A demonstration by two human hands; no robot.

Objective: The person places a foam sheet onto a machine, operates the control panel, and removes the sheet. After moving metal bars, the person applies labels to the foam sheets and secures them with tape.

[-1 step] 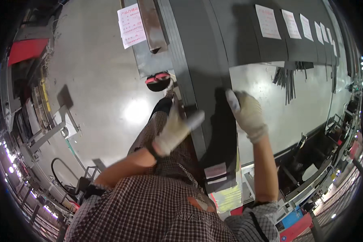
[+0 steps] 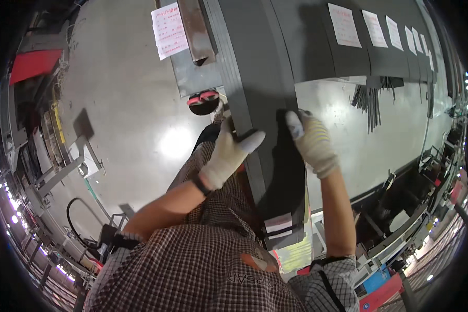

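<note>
A stack of long, dark grey flat strips (image 2: pixel 265 99) runs from the far side toward my body. My left hand (image 2: pixel 225 158), in a pale glove, is at its left edge, with the thumb lying over the top and the fingers down the side, partly hidden. At the right edge my right hand (image 2: pixel 314 143), gloved too, has its thumb on the top face and its fingers curled over the side. Both hands hold the stack between them. Near its close end, a small pale label (image 2: pixel 278 224) lies on the dark surface.
More dark panels (image 2: pixel 317 65) with white paper slips (image 2: pixel 344 25) extend to the far right. Thin black strips (image 2: pixel 368 106) hang below them. At the far left of the stack are a rusty metal bar (image 2: pixel 196 31) and a red-and-black round object (image 2: pixel 203 102). Yellow-green sheets (image 2: pixel 295 255) lie beneath the near end.
My left hand has moved slightly farther away along the left edge, closing on the side. My right hand has shifted a little to the left, against the stack.
</note>
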